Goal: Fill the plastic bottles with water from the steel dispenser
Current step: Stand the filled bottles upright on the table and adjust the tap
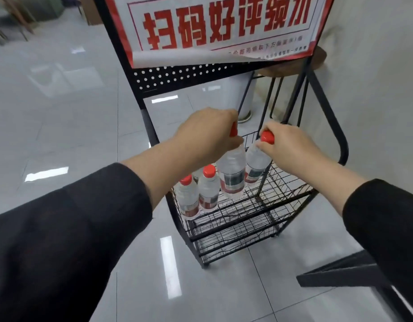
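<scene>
**Gripping two red-capped bottles above the wire rack**

Reaching in from the lower left of the frame, the left hand (209, 133) curls its fingers round the neck and red cap of a clear plastic water bottle with a red and dark label (232, 174), holding it upright at the centre of the picture. Just to the right of it, the right hand (288, 145) pinches the red screw cap of a second clear plastic bottle (256, 166), which hangs slightly tilted, its base toward the lower left. The two held bottles are just beside each other; whether they touch cannot be told. Both forearms wear dark sleeves pushed back from the wrists.

Below and left of the held pair, two more clear plastic bottles with red caps stand upright in the top basket of a black wire rack (245, 219): one (189, 198) at the basket's left edge, another (209, 188) just right of it. A further bottle seems to stand behind them, mostly hidden by the left forearm. The rack has lower wire tiers beneath and stands on a glossy pale grey tiled floor (61, 112).

Across the top of the frame, a white sign with large red Chinese characters and a red border (224, 26) hangs on the rack's black perforated back panel (177, 77). A round dark wooden stool on black legs (291, 68) stands behind the rack at upper right.
</scene>
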`<move>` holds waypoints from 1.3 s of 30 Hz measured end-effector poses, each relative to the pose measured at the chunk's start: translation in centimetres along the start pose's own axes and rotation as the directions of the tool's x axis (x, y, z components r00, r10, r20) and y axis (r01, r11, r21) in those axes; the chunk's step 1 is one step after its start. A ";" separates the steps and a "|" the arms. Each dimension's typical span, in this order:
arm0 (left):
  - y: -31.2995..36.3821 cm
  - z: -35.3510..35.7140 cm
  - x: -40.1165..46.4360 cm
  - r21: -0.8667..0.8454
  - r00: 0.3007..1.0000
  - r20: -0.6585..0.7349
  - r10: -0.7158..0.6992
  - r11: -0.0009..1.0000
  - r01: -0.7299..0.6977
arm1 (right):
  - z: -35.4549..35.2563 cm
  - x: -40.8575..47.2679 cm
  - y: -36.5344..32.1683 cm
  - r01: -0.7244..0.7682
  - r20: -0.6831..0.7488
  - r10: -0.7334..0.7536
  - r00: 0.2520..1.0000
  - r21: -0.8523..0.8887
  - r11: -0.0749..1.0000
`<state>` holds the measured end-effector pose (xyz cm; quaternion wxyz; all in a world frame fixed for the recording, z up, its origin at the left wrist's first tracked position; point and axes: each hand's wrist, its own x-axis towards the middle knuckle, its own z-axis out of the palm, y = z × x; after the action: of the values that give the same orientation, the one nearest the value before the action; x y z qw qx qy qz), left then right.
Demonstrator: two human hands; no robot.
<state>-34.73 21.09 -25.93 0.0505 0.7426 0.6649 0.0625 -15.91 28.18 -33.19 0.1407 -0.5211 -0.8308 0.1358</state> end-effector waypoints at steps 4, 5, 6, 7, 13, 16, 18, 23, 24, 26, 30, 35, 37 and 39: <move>-0.8 2.1 4.9 0.031 0.999 0.046 -0.027 0.999 0.026 | 1.3 2.8 1.2 0.036 0.036 -0.035 0.999 -0.031 0.999; -1.0 2.9 6.0 0.055 0.998 0.062 -0.027 0.998 0.023 | 1.8 3.6 1.5 0.041 0.047 -0.039 0.998 -0.042 0.998; -1.3 3.7 7.0 0.081 0.997 0.075 -0.031 0.996 0.025 | 2.3 4.5 1.8 0.048 0.059 -0.045 0.997 -0.048 0.998; -1.7 4.5 7.8 0.112 0.996 0.081 -0.039 0.993 0.030 | 2.9 5.3 2.0 0.054 0.071 -0.051 0.996 -0.046 0.997; -4.4 8.3 11.0 0.326 0.987 0.145 -0.065 0.945 0.015 | 5.8 9.4 2.6 0.132 0.134 -0.127 0.983 -0.032 0.991; -5.6 9.2 12.0 0.379 0.981 0.178 -0.080 0.925 0.007 | 7.0 11.2 2.5 0.174 0.161 -0.162 0.974 -0.062 0.983; -6.3 9.6 12.3 0.401 0.980 0.174 -0.097 0.916 0.019 | 7.6 12.3 2.3 0.203 0.170 -0.188 0.967 -0.076 0.976; -7.2 10.9 12.5 0.398 0.964 0.206 -0.170 0.914 0.077 | 9.1 14.3 1.6 0.266 0.196 -0.249 0.949 -0.064 0.962; -7.3 11.1 12.5 0.394 0.960 0.208 -0.188 0.914 0.094 | 9.6 14.6 1.5 0.267 0.191 -0.252 0.949 -0.057 0.962; -7.5 11.5 12.6 0.389 0.956 0.202 -0.210 0.913 0.118 | 10.3 14.7 1.2 0.260 0.181 -0.248 0.952 -0.043 0.965; -8.1 11.7 12.8 0.347 0.942 0.227 -0.248 0.924 0.160 | 10.5 14.8 1.4 0.222 0.169 -0.213 0.962 -0.035 0.974; -8.3 12.1 12.4 0.315 0.953 0.225 -0.205 0.941 0.128 | 10.3 14.3 2.3 0.189 0.185 -0.184 0.965 -0.012 0.982; -8.0 12.0 12.3 0.320 0.951 0.234 -0.203 0.939 0.121 | 9.9 14.2 2.1 0.184 0.187 -0.178 0.966 -0.011 0.983; -7.6 11.6 12.2 0.321 0.949 0.240 -0.206 0.939 0.122 | 9.4 14.0 1.8 0.173 0.181 -0.168 0.969 -0.012 0.985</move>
<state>-39.02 34.20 -38.32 0.0317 0.6845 0.7135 -0.1460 -23.85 40.87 -41.24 0.0691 -0.4354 -0.8836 0.1580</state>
